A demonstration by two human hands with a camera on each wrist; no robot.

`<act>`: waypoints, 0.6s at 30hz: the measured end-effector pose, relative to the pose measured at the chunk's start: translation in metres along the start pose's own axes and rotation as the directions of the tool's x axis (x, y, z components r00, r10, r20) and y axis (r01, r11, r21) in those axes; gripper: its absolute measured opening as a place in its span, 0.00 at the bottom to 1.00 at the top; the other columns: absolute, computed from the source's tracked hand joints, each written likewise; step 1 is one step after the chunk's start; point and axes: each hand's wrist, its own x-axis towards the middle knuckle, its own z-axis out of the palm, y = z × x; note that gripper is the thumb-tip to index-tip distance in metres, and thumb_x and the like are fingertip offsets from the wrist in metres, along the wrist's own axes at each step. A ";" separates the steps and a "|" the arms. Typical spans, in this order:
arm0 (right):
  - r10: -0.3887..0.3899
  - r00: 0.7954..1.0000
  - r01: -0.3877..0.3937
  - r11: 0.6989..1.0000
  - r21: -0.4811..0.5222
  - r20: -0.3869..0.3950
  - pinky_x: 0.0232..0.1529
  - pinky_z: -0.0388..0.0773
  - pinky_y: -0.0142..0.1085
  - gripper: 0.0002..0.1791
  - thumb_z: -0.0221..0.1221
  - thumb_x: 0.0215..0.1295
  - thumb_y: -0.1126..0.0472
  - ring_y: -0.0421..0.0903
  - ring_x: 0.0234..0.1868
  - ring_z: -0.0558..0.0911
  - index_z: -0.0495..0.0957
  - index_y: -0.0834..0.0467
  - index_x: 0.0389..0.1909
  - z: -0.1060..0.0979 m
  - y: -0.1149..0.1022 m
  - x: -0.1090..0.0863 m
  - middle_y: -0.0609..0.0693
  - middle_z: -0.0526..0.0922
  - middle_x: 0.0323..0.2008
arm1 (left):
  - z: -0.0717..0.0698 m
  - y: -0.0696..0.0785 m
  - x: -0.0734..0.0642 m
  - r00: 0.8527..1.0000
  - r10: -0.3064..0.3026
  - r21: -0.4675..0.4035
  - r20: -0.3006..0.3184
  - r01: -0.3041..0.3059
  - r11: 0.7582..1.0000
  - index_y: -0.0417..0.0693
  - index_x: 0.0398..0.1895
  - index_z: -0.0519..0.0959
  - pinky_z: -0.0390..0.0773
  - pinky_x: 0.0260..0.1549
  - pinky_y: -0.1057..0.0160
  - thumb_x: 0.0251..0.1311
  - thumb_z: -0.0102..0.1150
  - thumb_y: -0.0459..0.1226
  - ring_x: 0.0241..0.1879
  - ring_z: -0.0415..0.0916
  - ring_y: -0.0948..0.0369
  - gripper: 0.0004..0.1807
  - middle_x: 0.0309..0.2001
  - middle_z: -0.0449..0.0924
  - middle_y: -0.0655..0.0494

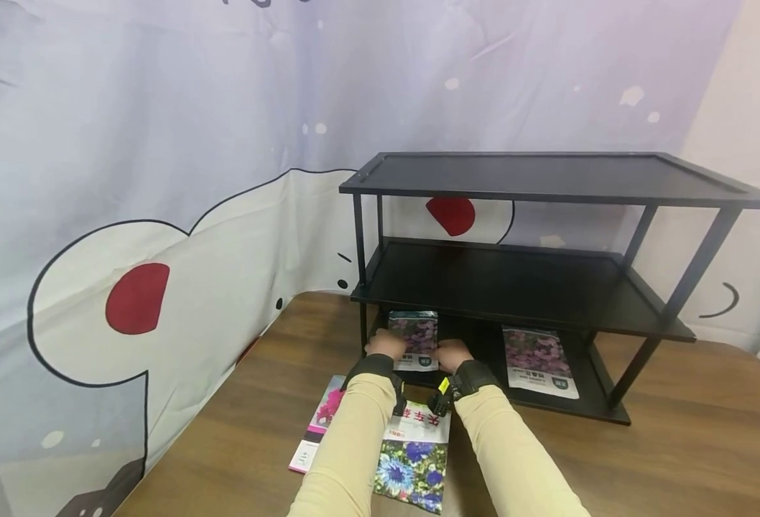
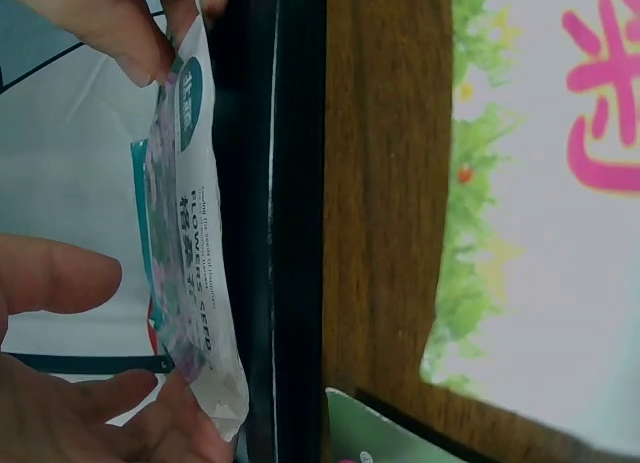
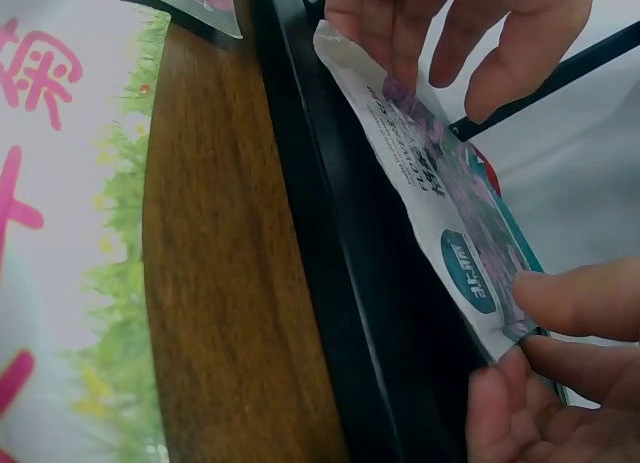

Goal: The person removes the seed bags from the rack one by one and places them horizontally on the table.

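Observation:
A seed packet (image 1: 419, 337) with pink-purple flowers lies on the bottom shelf of a black rack, towards its left end. My right hand (image 1: 452, 355) pinches its right edge; the right wrist view shows the thumb (image 3: 585, 298) on the front face and fingers curled at the edge. On the other side, my left hand (image 1: 386, 345) touches the packet's left edge with its fingers. Its thumb (image 2: 60, 273) stands off the packet in the left wrist view. A similar flower packet (image 1: 540, 361) lies to the right on the same shelf.
The three-tier black rack (image 1: 516, 276) stands on a wooden table (image 1: 238, 431), its middle shelf above my hands. A blue-flower packet (image 1: 412, 459) lies in front, between my forearms. Partly under the left forearm is a pink-flower packet (image 1: 325, 413). A printed cloth (image 1: 212, 143) hangs behind.

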 end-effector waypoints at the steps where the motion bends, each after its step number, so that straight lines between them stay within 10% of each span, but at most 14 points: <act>1: -0.008 1.000 0.008 1.000 -0.017 -0.009 0.30 0.75 0.37 0.05 0.54 0.56 0.69 0.47 0.28 0.74 0.74 0.69 0.26 -0.002 -0.009 -0.009 0.54 0.73 0.25 | 0.000 0.000 0.000 1.000 -0.004 -0.001 0.007 0.004 1.000 0.29 0.50 0.71 0.67 0.48 0.46 0.58 0.51 0.40 0.49 0.69 0.43 0.23 0.47 0.72 0.40; 5: 0.003 1.000 -0.004 0.999 -0.052 -0.018 0.27 0.71 0.34 0.06 0.56 0.56 0.69 0.44 0.25 0.70 0.75 0.70 0.27 -0.006 -0.025 -0.024 0.50 0.72 0.22 | 0.015 -0.009 0.024 0.999 -0.019 0.011 0.040 0.019 1.000 0.32 0.50 0.74 0.67 0.47 0.43 0.60 0.50 0.42 0.50 0.69 0.43 0.22 0.48 0.72 0.40; 12: -0.016 1.000 0.015 0.998 -0.066 -0.011 0.29 0.72 0.36 0.12 0.57 0.55 0.66 0.47 0.29 0.73 0.78 0.71 0.38 -0.005 -0.027 -0.025 0.55 0.77 0.29 | 0.108 -0.066 0.127 0.998 0.021 0.029 -0.065 -0.019 0.999 0.41 0.47 0.79 0.68 0.43 0.42 0.58 0.49 0.48 0.47 0.71 0.44 0.23 0.46 0.76 0.45; 14: -0.022 1.000 0.021 0.998 -0.067 -0.006 0.29 0.71 0.37 0.13 0.57 0.55 0.67 0.48 0.29 0.72 0.77 0.72 0.38 -0.006 -0.029 -0.027 0.55 0.76 0.28 | 0.106 -0.066 0.124 0.998 0.019 0.019 -0.054 -0.018 1.000 0.41 0.47 0.79 0.68 0.44 0.42 0.60 0.47 0.47 0.48 0.71 0.43 0.22 0.47 0.76 0.44; 18: -0.024 1.000 0.024 0.995 -0.102 -0.002 0.33 0.72 0.41 0.15 0.57 0.55 0.66 0.49 0.32 0.72 0.77 0.72 0.41 -0.006 -0.031 -0.029 0.57 0.77 0.32 | 0.056 -0.038 0.064 1.000 0.015 0.009 -0.025 -0.014 1.000 0.38 0.44 0.80 0.68 0.46 0.44 0.60 0.47 0.40 0.49 0.71 0.43 0.18 0.47 0.77 0.42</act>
